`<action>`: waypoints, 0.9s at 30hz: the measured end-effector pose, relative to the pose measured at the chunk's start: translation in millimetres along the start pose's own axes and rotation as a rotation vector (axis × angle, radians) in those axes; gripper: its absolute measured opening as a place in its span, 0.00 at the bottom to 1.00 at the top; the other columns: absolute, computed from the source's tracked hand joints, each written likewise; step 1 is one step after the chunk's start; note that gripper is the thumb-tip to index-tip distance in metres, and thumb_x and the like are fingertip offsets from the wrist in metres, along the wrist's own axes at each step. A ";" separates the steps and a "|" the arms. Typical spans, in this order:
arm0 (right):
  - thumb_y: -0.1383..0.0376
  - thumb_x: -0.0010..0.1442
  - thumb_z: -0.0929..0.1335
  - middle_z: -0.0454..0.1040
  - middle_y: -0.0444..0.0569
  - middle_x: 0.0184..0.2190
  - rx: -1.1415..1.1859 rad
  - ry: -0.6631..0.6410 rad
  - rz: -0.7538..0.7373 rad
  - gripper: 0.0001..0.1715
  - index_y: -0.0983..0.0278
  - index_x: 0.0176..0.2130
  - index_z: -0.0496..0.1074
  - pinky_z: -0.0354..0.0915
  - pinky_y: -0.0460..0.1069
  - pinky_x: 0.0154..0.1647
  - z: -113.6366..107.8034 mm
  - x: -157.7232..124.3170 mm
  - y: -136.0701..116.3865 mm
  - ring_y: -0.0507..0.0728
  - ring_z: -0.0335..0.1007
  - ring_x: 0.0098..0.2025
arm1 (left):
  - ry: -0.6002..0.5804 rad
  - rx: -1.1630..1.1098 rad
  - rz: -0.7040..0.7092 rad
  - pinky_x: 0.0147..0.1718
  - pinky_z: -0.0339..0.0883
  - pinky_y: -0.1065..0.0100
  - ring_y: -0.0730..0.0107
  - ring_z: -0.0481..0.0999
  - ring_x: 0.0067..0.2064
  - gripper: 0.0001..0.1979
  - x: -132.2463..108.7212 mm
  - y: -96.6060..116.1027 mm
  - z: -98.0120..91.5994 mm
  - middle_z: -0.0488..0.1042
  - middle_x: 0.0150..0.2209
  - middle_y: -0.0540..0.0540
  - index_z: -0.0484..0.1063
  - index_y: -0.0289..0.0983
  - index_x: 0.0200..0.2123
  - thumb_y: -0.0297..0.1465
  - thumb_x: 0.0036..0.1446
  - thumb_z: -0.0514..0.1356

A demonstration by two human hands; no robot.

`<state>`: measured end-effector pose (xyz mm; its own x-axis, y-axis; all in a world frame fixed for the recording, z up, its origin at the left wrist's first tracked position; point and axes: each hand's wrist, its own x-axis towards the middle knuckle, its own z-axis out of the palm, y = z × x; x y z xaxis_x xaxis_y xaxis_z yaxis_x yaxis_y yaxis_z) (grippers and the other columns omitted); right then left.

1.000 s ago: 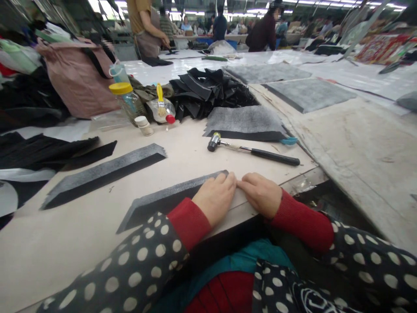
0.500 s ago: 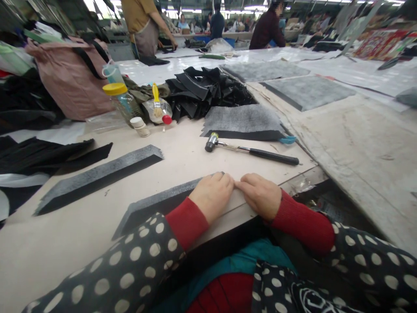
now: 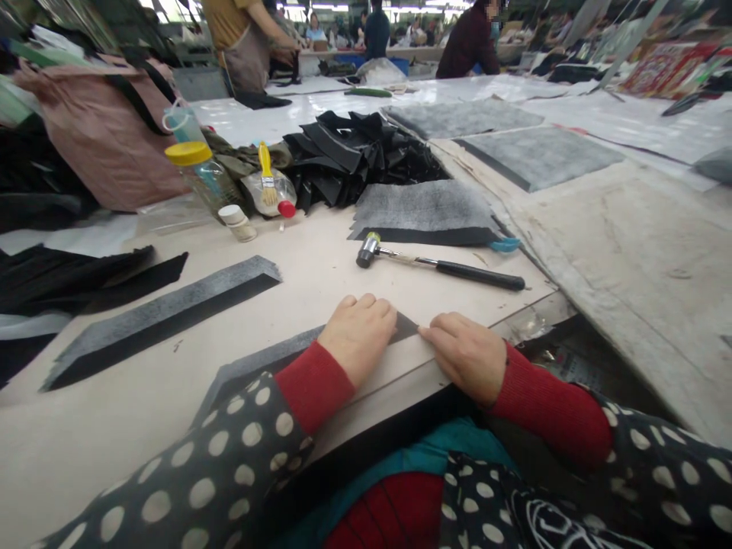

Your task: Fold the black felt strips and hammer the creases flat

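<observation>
A long grey fabric strip (image 3: pixel 260 363) with a black edge lies along the near edge of the pale worktable (image 3: pixel 320 263). My left hand (image 3: pixel 358 335) rests on the strip's right end, fingers curled down onto it. My right hand (image 3: pixel 470 356) sits just to the right, fingertips pinched at the strip's pointed tip. A second, similar strip (image 3: pixel 165 316) lies further left. A small hammer (image 3: pixel 435 263) with a black handle lies beyond my hands.
Behind the hammer lie a stack of grey fabric pieces (image 3: pixel 426 210) and a heap of black pieces (image 3: pixel 360 156). At back left stand a yellow-lidded jar (image 3: pixel 197 175), a glue bottle with a brush (image 3: pixel 268 191) and a pink bag (image 3: pixel 103 133). People work at far tables.
My hands have drawn slightly apart, exposing the strip's pointed tip between them. The left hand slid a little left along the strip. The view tilted slightly.
</observation>
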<state>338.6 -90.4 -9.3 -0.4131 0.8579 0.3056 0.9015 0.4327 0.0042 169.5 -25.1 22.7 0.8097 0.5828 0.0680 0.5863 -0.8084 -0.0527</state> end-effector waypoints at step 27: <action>0.56 0.47 0.65 0.61 0.39 0.15 0.814 -0.435 0.356 0.15 0.66 0.26 0.67 0.51 0.44 0.19 5.6 70.7 36.1 0.46 0.54 0.18 | 0.163 -0.349 -0.223 0.41 0.61 0.61 0.63 0.65 0.43 0.13 -9.1 -26.8 21.8 0.68 0.40 0.46 0.68 0.38 0.38 0.39 0.52 0.55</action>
<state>341.2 -12.6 7.1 -0.2935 0.9314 -0.2153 0.6862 0.0485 -0.7258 146.9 -7.0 1.7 0.6332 0.7484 0.1976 0.6805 -0.6599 0.3187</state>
